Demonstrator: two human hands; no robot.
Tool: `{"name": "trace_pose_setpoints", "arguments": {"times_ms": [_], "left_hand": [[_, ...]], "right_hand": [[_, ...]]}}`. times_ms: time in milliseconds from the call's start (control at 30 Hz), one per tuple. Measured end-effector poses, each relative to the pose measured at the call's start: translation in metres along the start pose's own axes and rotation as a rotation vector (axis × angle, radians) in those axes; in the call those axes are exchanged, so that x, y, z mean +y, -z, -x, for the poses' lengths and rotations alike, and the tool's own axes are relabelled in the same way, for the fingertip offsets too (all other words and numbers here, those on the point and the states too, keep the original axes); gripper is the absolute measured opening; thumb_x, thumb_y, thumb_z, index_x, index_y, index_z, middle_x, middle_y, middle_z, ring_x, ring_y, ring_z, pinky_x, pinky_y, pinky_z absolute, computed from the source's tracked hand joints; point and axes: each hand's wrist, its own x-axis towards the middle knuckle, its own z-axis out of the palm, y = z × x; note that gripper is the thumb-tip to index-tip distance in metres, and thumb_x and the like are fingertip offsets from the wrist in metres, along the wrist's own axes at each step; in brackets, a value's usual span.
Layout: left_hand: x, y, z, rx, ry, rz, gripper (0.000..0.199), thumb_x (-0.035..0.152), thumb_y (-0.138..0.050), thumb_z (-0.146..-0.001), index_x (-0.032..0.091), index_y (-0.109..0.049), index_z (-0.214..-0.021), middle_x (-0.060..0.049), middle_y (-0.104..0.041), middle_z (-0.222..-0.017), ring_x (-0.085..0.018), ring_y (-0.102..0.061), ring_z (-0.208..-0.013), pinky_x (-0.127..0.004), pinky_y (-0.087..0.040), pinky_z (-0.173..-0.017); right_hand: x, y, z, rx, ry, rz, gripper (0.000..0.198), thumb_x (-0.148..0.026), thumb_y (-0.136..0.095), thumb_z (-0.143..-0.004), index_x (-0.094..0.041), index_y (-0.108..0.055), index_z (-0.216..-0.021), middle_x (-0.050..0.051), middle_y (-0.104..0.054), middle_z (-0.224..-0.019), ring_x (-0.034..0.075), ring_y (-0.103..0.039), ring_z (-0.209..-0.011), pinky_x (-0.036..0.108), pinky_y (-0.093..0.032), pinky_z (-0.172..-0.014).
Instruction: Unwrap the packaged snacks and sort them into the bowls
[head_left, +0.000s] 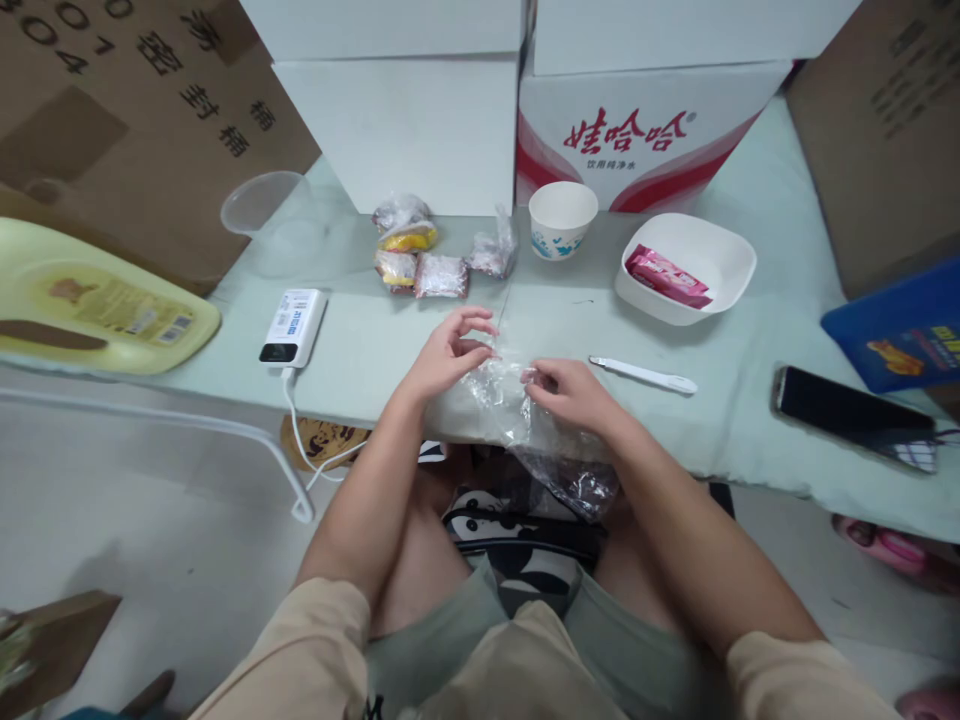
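Observation:
A clear plastic bag (pixel 517 425) hangs crumpled over the table's front edge, its lower end above my lap. My right hand (pixel 568 392) has its fingers curled and pinches the bag's upper right side. On the bag's left, my left hand (pixel 450 358) is open, with thumb and curved fingers apart close to the film; whether it touches the film is hard to make out. Beyond my left hand lie several small wrapped packets (pixel 441 276) in clear film. A white utility knife (pixel 643 375) rests to the right of my right hand.
Behind stand a paper cup (pixel 562 225), a white bowl (pixel 686 305) with pink packets (pixel 667 277), and white cartons (pixel 637 140). A clear plastic tub (pixel 277 225), power bank (pixel 294 328) and yellow jug (pixel 97 300) are left. A phone (pixel 851 415) and blue package (pixel 900 325) lie right.

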Motion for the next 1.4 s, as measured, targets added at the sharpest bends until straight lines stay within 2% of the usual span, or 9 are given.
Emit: {"name": "trace_pose_setpoints", "arguments": {"times_ms": [133, 300, 400, 667, 833, 1067, 1200, 1300, 1400], "left_hand": [[0.002, -0.002, 0.002, 0.126, 0.106, 0.266, 0.052, 0.051, -0.069, -0.08, 0.025, -0.057, -0.123, -0.011, -0.067, -0.123, -0.024, -0.069, -0.11, -0.037, -0.057, -0.086], [-0.007, -0.026, 0.004, -0.094, 0.365, 0.272, 0.033, 0.035, -0.077, -0.077, 0.016, -0.065, -0.1, -0.012, -0.074, -0.099, -0.021, -0.073, -0.088, -0.036, -0.058, -0.08], [-0.014, -0.03, 0.0, 0.003, 0.278, 0.183, 0.023, 0.031, -0.07, -0.084, 0.018, -0.063, -0.102, -0.007, -0.074, -0.1, -0.016, -0.072, -0.083, -0.028, -0.056, -0.074], [-0.014, -0.024, -0.003, -0.043, 0.214, -0.03, 0.046, 0.053, -0.063, -0.087, 0.022, -0.056, -0.12, 0.002, -0.064, -0.058, -0.014, -0.058, -0.043, -0.023, -0.043, -0.044], [-0.007, -0.022, 0.0, -0.067, 0.143, 0.087, 0.043, 0.036, -0.071, -0.077, 0.02, -0.06, -0.116, -0.002, -0.073, -0.077, -0.012, -0.062, -0.053, -0.026, -0.05, -0.055], [-0.005, -0.014, -0.001, -0.145, 0.09, -0.125, 0.024, 0.04, -0.074, -0.076, 0.017, -0.074, -0.083, -0.007, -0.074, -0.085, -0.013, -0.058, -0.064, -0.026, -0.047, -0.059], [-0.004, -0.01, -0.001, -0.212, 0.043, -0.161, 0.023, 0.037, -0.077, -0.073, 0.017, -0.074, -0.083, -0.006, -0.073, -0.086, -0.016, -0.063, -0.074, -0.027, -0.049, -0.067], [-0.007, -0.008, 0.001, -0.207, 0.056, -0.048, 0.04, 0.034, -0.082, -0.069, 0.019, -0.069, -0.103, -0.005, -0.071, -0.092, -0.016, -0.065, -0.08, -0.026, -0.05, -0.072], [-0.011, -0.008, 0.002, -0.218, 0.123, 0.141, 0.07, 0.031, -0.083, -0.069, 0.026, -0.05, -0.13, -0.002, -0.07, -0.096, -0.013, -0.066, -0.076, -0.024, -0.05, -0.07]], "right_hand": [[0.001, 0.0, -0.002, 0.241, -0.062, -0.33, 0.02, -0.042, -0.057, -0.08, -0.021, -0.059, -0.08, -0.001, -0.06, -0.073, 0.013, -0.054, -0.063, 0.029, -0.046, -0.063], [0.009, -0.007, -0.009, 0.437, -0.171, -0.554, 0.032, -0.047, -0.067, -0.073, -0.024, -0.056, -0.092, 0.002, -0.066, -0.098, 0.014, -0.064, -0.075, 0.031, -0.054, -0.071], [0.014, -0.008, -0.007, 0.368, -0.17, -0.567, 0.037, -0.044, -0.072, -0.068, -0.024, -0.053, -0.093, 0.005, -0.066, -0.114, 0.018, -0.069, -0.091, 0.032, -0.057, -0.077], [0.016, -0.004, -0.004, 0.357, -0.21, -0.58, 0.032, -0.044, -0.061, -0.073, -0.026, -0.043, -0.091, 0.002, -0.071, -0.097, 0.012, -0.062, -0.06, 0.026, -0.052, -0.052], [0.015, 0.001, -0.005, 0.291, -0.207, -0.695, 0.057, -0.046, -0.065, -0.071, -0.028, -0.045, -0.121, 0.005, -0.07, -0.113, 0.013, -0.064, -0.065, 0.031, -0.056, -0.062], [0.021, -0.002, -0.012, 0.299, -0.114, -0.526, 0.063, -0.034, -0.068, -0.073, -0.03, -0.047, -0.132, 0.011, -0.061, -0.134, 0.023, -0.068, -0.098, 0.039, -0.058, -0.076], [0.024, -0.003, -0.015, 0.306, -0.062, -0.544, 0.073, -0.03, -0.07, -0.074, -0.029, -0.04, -0.14, 0.009, -0.07, -0.118, 0.025, -0.066, -0.11, 0.044, -0.055, -0.09], [0.027, -0.004, -0.015, 0.377, 0.005, -0.553, 0.057, -0.034, -0.071, -0.077, -0.028, -0.052, -0.13, 0.003, -0.073, -0.093, 0.025, -0.067, -0.105, 0.045, -0.052, -0.095], [0.031, -0.004, -0.014, 0.467, 0.053, -0.531, 0.02, -0.038, -0.07, -0.08, -0.025, -0.068, -0.096, 0.002, -0.072, -0.087, 0.023, -0.068, -0.093, 0.042, -0.052, -0.092]]}}
